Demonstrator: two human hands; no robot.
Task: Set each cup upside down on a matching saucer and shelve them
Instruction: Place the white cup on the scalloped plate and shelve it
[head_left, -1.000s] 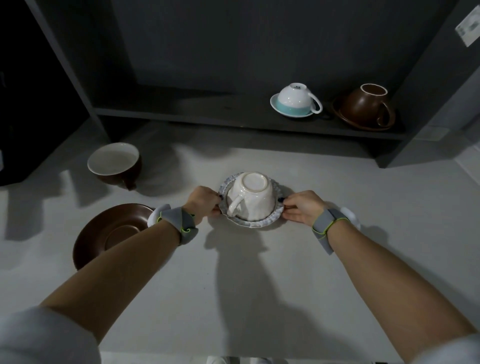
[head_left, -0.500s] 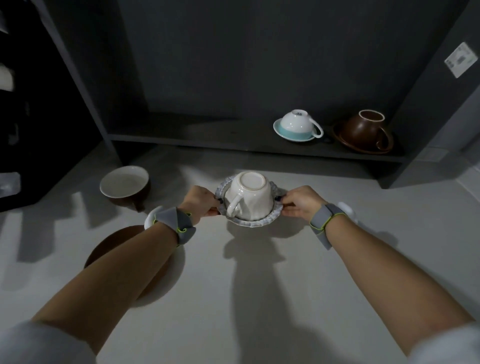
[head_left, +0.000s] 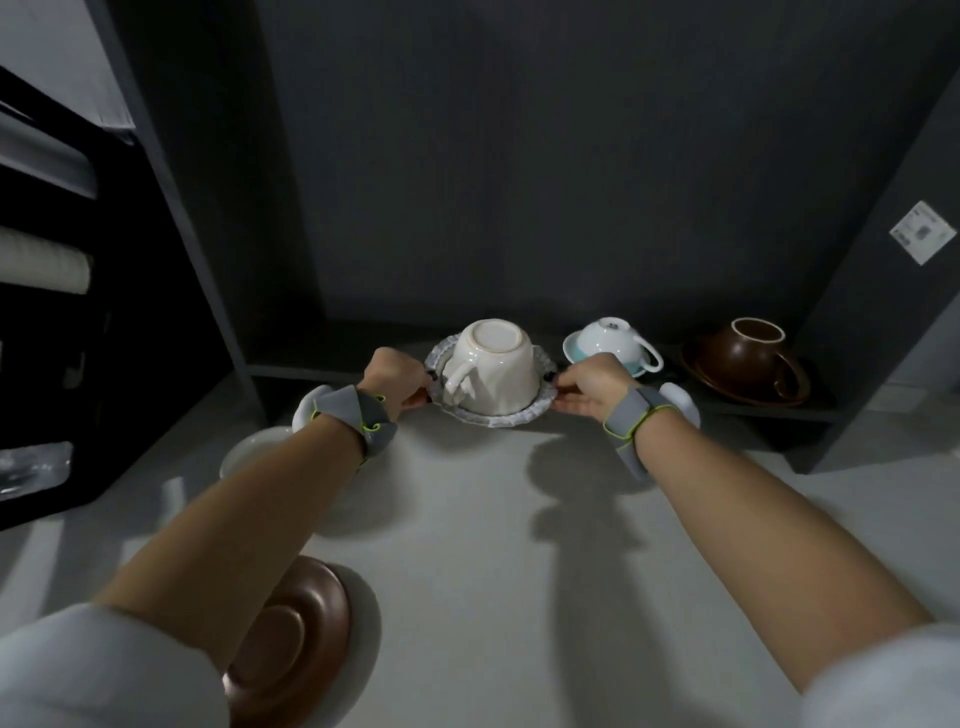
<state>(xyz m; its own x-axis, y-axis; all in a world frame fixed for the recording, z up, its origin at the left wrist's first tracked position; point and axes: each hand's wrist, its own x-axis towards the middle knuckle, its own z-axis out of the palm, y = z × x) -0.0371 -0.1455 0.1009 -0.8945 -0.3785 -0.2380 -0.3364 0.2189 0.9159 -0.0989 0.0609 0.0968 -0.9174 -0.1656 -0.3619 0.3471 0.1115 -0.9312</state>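
Observation:
A cream cup (head_left: 493, 364) sits upside down on a grey scalloped saucer (head_left: 493, 418). My left hand (head_left: 397, 379) grips the saucer's left rim and my right hand (head_left: 592, 384) grips its right rim, holding it in the air at the front edge of the low dark shelf (head_left: 311, 364). On the shelf to the right stand a white cup inverted on a teal saucer (head_left: 610, 343) and a brown cup inverted on a brown saucer (head_left: 748, 364). A brown saucer (head_left: 291, 639) lies on the counter under my left forearm. A brown cup with a white inside (head_left: 249, 452) is partly hidden behind that arm.
The grey counter (head_left: 493, 571) spreads below my arms. Dark upright panels (head_left: 197, 208) bound the shelf bay on the left and right, the right one bearing a white label (head_left: 922, 231). A black rack (head_left: 47, 312) stands at the far left.
Both hands have carried the saucer with the cream cup up and forward from the counter to the shelf's front edge. The view has tilted up toward the shelf.

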